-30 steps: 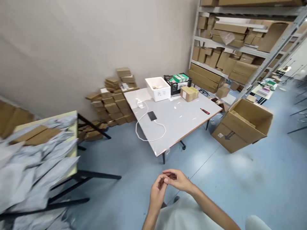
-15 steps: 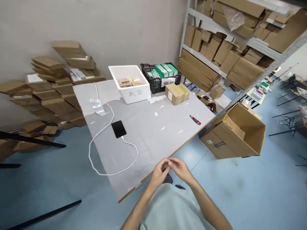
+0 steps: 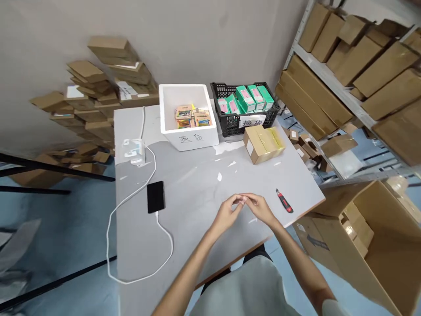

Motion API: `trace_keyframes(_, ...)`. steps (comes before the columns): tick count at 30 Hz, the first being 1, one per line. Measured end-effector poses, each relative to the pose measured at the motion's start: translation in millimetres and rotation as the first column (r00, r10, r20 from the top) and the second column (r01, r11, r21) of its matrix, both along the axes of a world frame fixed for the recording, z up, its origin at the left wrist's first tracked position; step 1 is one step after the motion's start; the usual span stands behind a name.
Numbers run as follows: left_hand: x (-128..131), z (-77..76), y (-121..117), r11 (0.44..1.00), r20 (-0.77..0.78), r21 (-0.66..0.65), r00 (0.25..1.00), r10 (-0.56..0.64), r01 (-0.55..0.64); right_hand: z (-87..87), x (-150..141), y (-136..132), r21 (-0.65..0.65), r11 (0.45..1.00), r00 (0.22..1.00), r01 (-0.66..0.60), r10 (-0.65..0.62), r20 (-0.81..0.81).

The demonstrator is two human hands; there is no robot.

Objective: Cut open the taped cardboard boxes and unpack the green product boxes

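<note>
My left hand [image 3: 228,213] and my right hand [image 3: 262,208] meet fingertip to fingertip just above the grey table [image 3: 197,184], fingers curled and pinched together. Whether anything small is between them I cannot make out. A red and black utility knife [image 3: 284,201] lies just right of my right hand. A black phone [image 3: 155,196] on a white charging cable [image 3: 131,206] lies to the left. A taped brown carton [image 3: 264,143] sits beyond my hands.
A white foam box [image 3: 187,115] with small packets and a black crate [image 3: 243,107] of green boxes stand at the table's far edge. Stacked flat cartons [image 3: 95,92] lean on the wall. Shelves of cartons [image 3: 355,74] and an open large carton [image 3: 368,232] stand right.
The view has closed in on the table, from across the floor to right at its near edge. My hands stayed joined in front of me and now hover over the tabletop.
</note>
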State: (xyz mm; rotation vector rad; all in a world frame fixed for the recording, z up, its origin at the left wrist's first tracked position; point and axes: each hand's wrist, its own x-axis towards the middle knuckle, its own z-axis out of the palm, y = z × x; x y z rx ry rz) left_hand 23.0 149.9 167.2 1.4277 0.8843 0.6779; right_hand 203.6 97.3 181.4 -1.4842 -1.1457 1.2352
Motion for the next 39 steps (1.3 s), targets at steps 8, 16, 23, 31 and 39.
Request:
trace_keyframes(8, 67.6, -13.9, 284.2, 0.829, -0.378, 0.553, 0.862, 0.339, -0.084, -21.1, 119.2, 317.9, 0.199, 0.964, 0.870, -0.179, 0.061, 0.489)
trace_keyframes(16, 128.6, -44.8, 478.0, 0.754, -0.734, 0.579, 0.600, 0.318, 0.309, -57.6, 138.3, 571.0, 0.053, 0.969, 0.665, -0.239, 0.124, 0.737)
trace_keyframes(23, 130.4, -51.9, 476.9, 0.759, -0.754, 0.580, 0.547, 0.364, 0.295, -89.7, 129.4, 639.1, -0.168, 0.954, 0.607, -0.248, 0.288, 0.741)
trace_keyframes(31, 133.7, -45.6, 475.8, 0.768, -0.783, 0.561, 0.499, 0.370, 0.310, -97.9, 105.1, 635.9, -0.166, 0.963, 0.542, -0.212, 0.257, 0.800)
trace_keyframes(39, 136.2, -33.9, 469.4, 0.778, -0.825, 0.529, 0.419, 0.379, 0.338, -93.2, 98.0, 634.0, -0.220, 0.964, 0.361, -0.148, 0.259, 0.896)
